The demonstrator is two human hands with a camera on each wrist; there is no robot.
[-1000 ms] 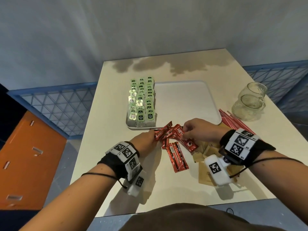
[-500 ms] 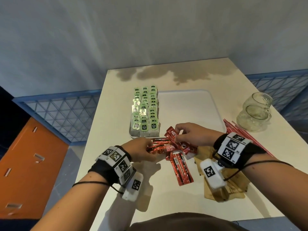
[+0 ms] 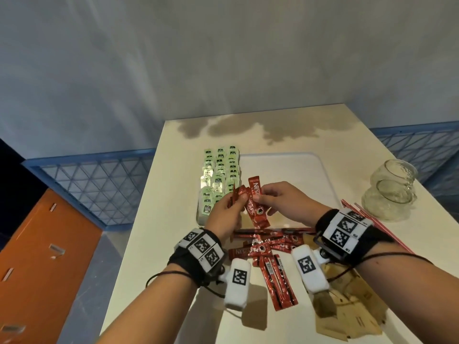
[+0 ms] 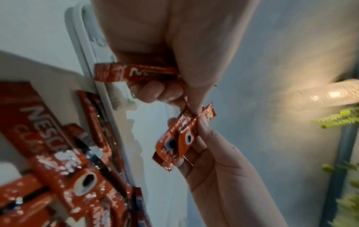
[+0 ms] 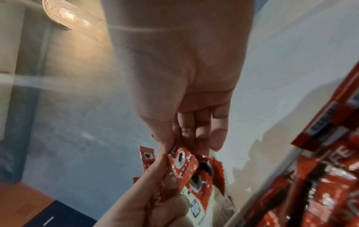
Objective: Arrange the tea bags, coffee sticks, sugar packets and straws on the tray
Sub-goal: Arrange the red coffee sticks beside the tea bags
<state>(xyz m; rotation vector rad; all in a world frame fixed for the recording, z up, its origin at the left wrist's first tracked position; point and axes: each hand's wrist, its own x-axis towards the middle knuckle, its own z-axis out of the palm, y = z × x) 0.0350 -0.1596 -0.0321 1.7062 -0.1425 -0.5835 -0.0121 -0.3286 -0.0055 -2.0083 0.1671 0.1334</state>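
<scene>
The coffee-stick step is in hand: the tea bags already stand in rows along the left side of the tray, and the rest of its floor is bare. Both hands are raised over the tray's near-left corner, sorting a small bunch of red coffee sticks. The left hand has its fingers curled round the lower ends of several sticks, thumb pinching them against the fingers, while the right hand pinches the bunch from the right with thumb and fingertips pressed on the wrappers (its wrist view shows the thumb on one face and the other fingers close together behind). More loose coffee sticks lie in a loose heap on the counter just near of the tray, some crossing each other. The brown sugar packets lie at the near right and the red straws further right, beside a clear glass jar, all still off the tray. As I judge it, the next move calls for squaring the held sticks so their ends line up, then laying them flat on the bare tray floor just right of the tea bags, lowered gently so that the rows are not knocked, before returning to the heap for more
</scene>
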